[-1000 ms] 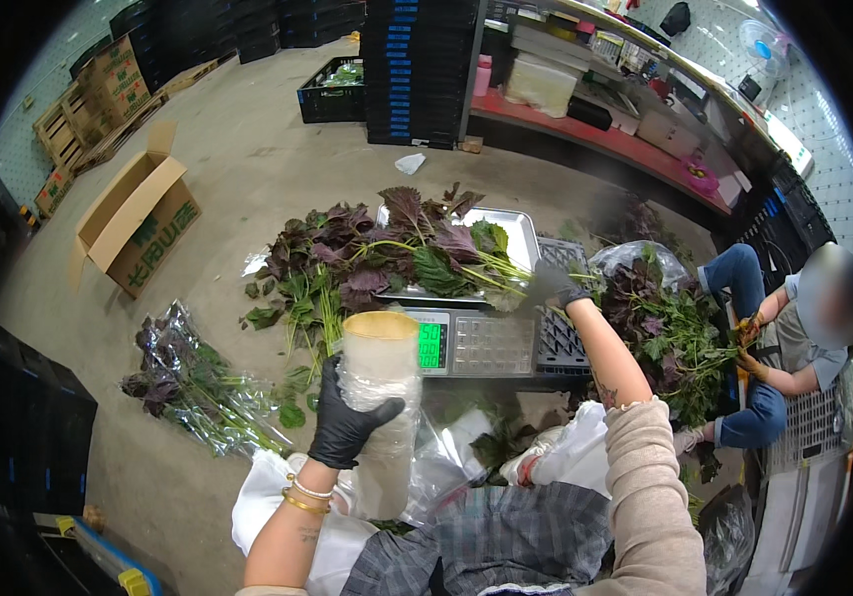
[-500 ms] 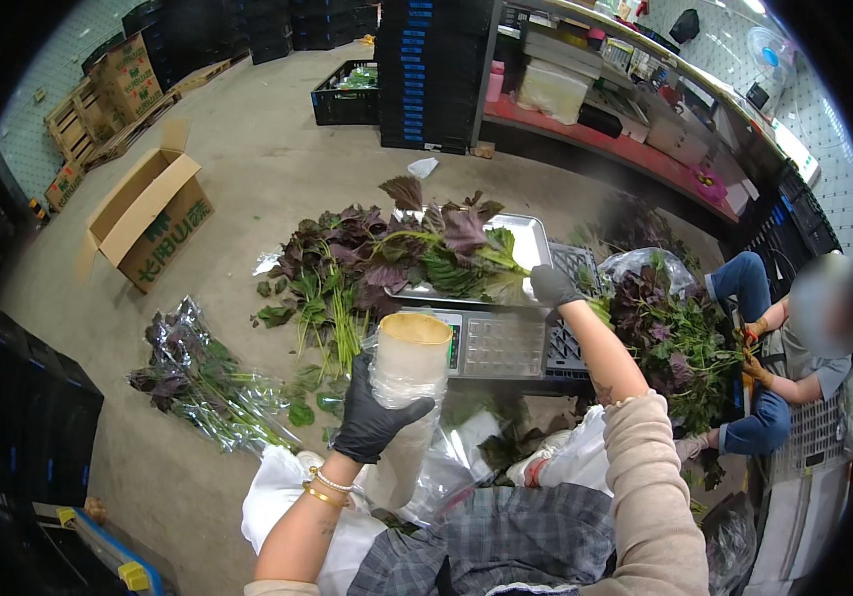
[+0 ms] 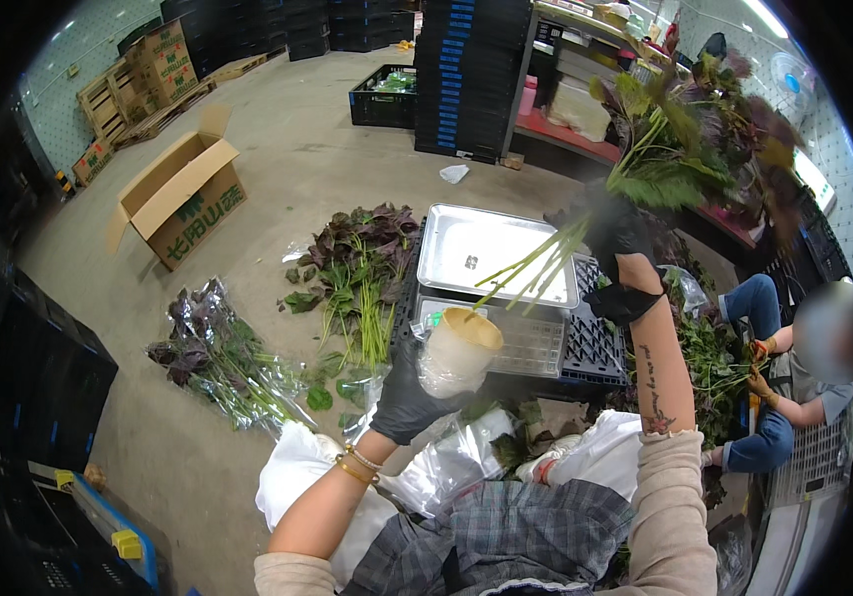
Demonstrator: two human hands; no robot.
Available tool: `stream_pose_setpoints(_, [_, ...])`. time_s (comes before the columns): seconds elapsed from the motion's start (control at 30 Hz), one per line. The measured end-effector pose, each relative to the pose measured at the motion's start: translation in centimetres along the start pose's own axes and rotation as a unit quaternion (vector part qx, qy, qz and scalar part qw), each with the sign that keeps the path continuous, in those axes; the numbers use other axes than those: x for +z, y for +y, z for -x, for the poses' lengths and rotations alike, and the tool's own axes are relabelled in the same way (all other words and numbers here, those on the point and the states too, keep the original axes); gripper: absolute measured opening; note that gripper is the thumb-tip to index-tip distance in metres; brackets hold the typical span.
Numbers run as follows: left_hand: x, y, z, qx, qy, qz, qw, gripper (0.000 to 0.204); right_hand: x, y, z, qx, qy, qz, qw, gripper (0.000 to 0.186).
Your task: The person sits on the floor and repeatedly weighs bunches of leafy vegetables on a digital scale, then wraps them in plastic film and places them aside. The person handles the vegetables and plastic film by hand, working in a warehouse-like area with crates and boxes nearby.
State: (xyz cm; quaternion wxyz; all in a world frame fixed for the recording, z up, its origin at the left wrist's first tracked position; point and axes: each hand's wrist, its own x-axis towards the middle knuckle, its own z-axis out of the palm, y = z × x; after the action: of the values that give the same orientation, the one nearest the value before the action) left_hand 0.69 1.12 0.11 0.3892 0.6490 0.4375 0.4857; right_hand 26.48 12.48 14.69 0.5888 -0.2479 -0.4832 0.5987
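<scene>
A wide pale tube (image 3: 458, 348) with clear plastic film around it stands tilted in my left hand (image 3: 413, 397), black-gloved and closed on its side. Its open tan end faces up. My right hand (image 3: 613, 233), also in a black glove, grips the stems of a bunch of purple and green perilla (image 3: 675, 149), raised high with its leaves up and right, blurred. The cut stems (image 3: 536, 268) point down over a bare silver tray (image 3: 436, 260), which rests on the scale (image 3: 519, 348). More perilla (image 3: 362, 243) lies on the floor left of the tray.
Plastic-wrapped perilla (image 3: 223, 358) lies at left, beyond it an open cardboard box (image 3: 193, 204). Clear bags (image 3: 456, 457) rest by my lap. Black crates (image 3: 456, 79) are stacked ahead, beside a shelf (image 3: 570, 144). A seated co-worker (image 3: 794, 392) handles greens at right.
My right hand has lifted the perilla bunch off the tray, up and to the right. The left hand and tube have shifted slightly right, and the tube's opening is lower and turned.
</scene>
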Motion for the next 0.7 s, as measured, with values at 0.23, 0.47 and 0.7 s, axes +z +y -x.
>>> stream_pose_setpoints(0.23, [0.4, 1.0, 0.2, 0.033, -0.018, 0.015, 0.999, 0.089, 5.0, 0.1, 2.2, -0.009, -0.102, 0.007, 0.995, 0.016])
stream_pose_setpoints(0.47, [0.0, 1.7, 0.7, 0.059, 0.013, -0.054, 0.997, 0.091, 7.5, 3.6, 3.3, 0.015, -0.162, 0.103, 0.981, 0.026])
stream_pose_setpoints(0.7, [-1.4, 3.2, 0.4, 0.063, 0.115, 0.007, 0.991, 0.085, 4.5, 6.4, 8.6, -0.043, -0.163, 0.488, 0.856, 0.043])
